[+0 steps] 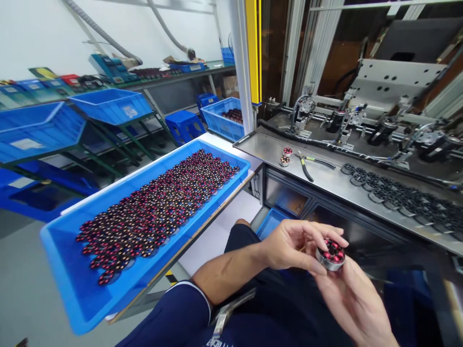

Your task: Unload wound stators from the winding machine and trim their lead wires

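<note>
Between both hands, above my lap, is a round motor stator (331, 255) with red coils and a silver metal rim. My left hand (289, 243) is closed on it from the left, fingers over the top and thumb along the rim. From below and the right, my right hand (356, 289) grips the same piece; some of its fingers are hidden behind it. A long blue tray (72, 284) on my left holds many similar red and copper-coloured wound stators (155, 212) in rows.
On the metal bench are pliers (306, 168), two small stators (285, 160) and a row of black rings (394, 193). Machine fixtures (340, 118) stand behind them. A yellow post (253, 53) rises at the bench corner. Blue bins (112, 106) rest on stands at the left.
</note>
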### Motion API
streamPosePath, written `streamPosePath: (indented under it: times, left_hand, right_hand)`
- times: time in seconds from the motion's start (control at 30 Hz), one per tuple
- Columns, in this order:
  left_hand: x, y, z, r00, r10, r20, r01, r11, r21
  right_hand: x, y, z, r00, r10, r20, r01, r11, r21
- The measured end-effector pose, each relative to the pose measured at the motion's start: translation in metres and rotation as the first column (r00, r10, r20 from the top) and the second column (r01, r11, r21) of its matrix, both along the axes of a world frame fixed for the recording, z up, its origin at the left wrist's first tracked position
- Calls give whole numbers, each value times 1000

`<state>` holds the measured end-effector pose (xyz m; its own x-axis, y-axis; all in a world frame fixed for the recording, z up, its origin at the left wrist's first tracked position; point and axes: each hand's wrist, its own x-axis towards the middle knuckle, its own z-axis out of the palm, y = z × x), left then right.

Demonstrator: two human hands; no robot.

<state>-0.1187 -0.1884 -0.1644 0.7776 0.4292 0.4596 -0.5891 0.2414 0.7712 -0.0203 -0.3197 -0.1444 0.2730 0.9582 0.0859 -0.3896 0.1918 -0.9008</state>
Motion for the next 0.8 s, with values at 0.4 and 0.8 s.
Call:
streamPosePath:
  times: [0.4,0.8]
  left_hand:
    - [-17,-4,27,920,333,-209,-173,820,545]
    - [-16,-3,19,902,383,-198,-244,832,498]
  right_hand:
    - [25,-11,-7,254,-616,745,211,787,579]
    - [36,-27,6,551,-316,773,109,945,308]
